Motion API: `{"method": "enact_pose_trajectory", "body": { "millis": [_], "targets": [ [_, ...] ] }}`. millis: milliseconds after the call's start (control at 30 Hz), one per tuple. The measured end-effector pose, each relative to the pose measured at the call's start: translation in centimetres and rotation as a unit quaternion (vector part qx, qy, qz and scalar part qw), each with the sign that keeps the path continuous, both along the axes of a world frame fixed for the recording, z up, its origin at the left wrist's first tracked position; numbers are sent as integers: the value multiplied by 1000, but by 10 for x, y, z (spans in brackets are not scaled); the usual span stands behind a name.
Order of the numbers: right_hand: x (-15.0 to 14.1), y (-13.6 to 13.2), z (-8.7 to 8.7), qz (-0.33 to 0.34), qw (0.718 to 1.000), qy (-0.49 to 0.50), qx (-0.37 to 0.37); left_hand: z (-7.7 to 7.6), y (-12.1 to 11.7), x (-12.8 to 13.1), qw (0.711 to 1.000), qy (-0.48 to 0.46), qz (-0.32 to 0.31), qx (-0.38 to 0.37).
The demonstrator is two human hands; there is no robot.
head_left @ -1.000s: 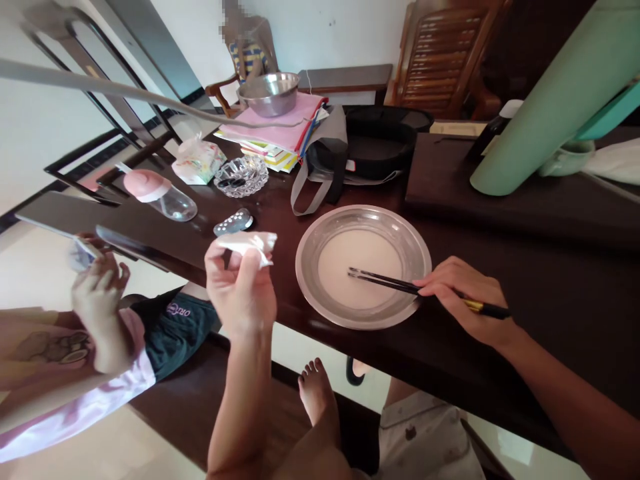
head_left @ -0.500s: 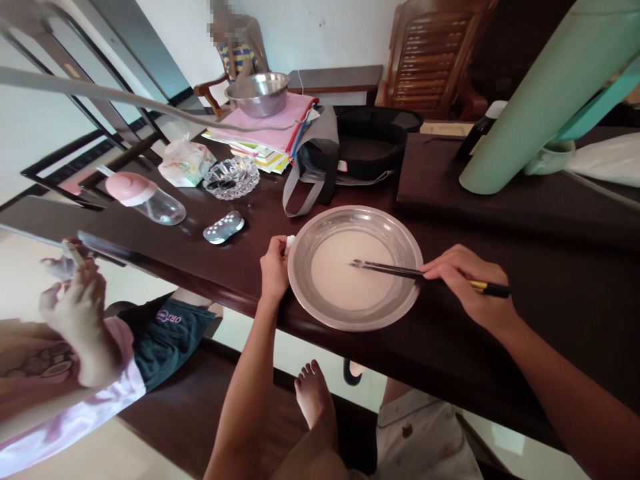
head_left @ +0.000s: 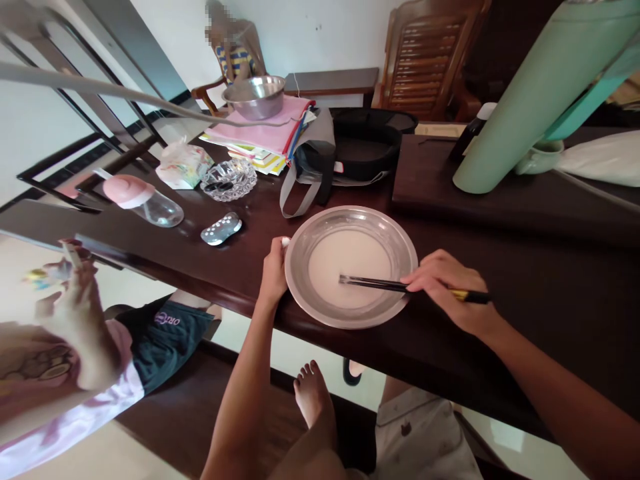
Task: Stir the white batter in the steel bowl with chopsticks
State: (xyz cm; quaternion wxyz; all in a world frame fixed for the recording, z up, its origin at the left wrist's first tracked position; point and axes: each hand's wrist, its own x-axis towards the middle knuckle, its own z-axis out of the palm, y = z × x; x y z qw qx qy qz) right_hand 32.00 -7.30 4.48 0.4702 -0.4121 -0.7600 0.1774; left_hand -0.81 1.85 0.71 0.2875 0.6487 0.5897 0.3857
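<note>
A wide metal basin (head_left: 300, 303) of milky white liquid (head_left: 345, 257) sits near the table's front edge. In my right hand (head_left: 450, 290) is a pair of black chopsticks (head_left: 375, 283) with gold bands, gripped closed, their tips dipping into the liquid. My left hand (head_left: 274, 272) is closed at the basin's left side, against the rim. A bit of a crumpled white packet (head_left: 285, 242) peeks out by its fingertips; the rest of it and some fingers are hidden.
Left of the basin are a game controller (head_left: 221, 229), a pink-lided bottle (head_left: 145, 200), a glass ashtray (head_left: 229, 180) and a tissue pack (head_left: 184, 163). Behind stand a grey-black bag (head_left: 360, 143) and another metal bowl (head_left: 255, 99) on books. A green cylinder (head_left: 545, 100) leans at right. Another person's hand (head_left: 75, 300) is at left.
My left hand has come down from the air, packet in its fingers, to the basin's left side. The chopsticks have moved about in the liquid, their tips now further left and nearer me.
</note>
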Motion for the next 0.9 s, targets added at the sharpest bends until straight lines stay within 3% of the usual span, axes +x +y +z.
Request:
{"method": "enact_pose_trajectory", "body": {
  "millis": [67, 167, 233, 333, 400, 500, 567, 667, 733, 800, 900],
  "targets": [
    [0, 1, -1, -16, 1000, -26, 1, -2, 0, 0, 1000, -30, 5, -6],
    [3, 1, 0, -82, 996, 28, 11, -3, 0, 0, 999, -48, 4, -11],
    [3, 1, 1, -58, 997, 46, 12, -1, -1, 0, 1000, -25, 8, -8],
    [-1, 0, 2, 3, 1000, -3, 0, 0, -1, -1, 1000, 10, 19, 7],
    [0, 0, 0, -21, 1000, -16, -7, -1, 0, -2, 999, 14, 29, 7],
    [5, 0, -2, -86, 994, 56, -18, -4, 2, -3, 1000, -1, 20, -3],
    [6, 0, -3, -63, 993, 95, -12, -5, 4, -3, 1000, -16, 9, -3],
    [3, -1, -2, 6, 999, 26, -20, -3, 3, -1, 999, -37, 12, -3],
    [2, -1, -1, -15, 1000, 4, -16, 0, 1, 0, 998, -50, 24, -16],
    [3, -1, -2, -64, 997, 46, -25, 3, -1, 1, 997, -59, 23, -38],
    [3, -2, -3, -57, 994, 91, -33, 6, -5, 1, 997, -58, -3, -60]
  ]
}}
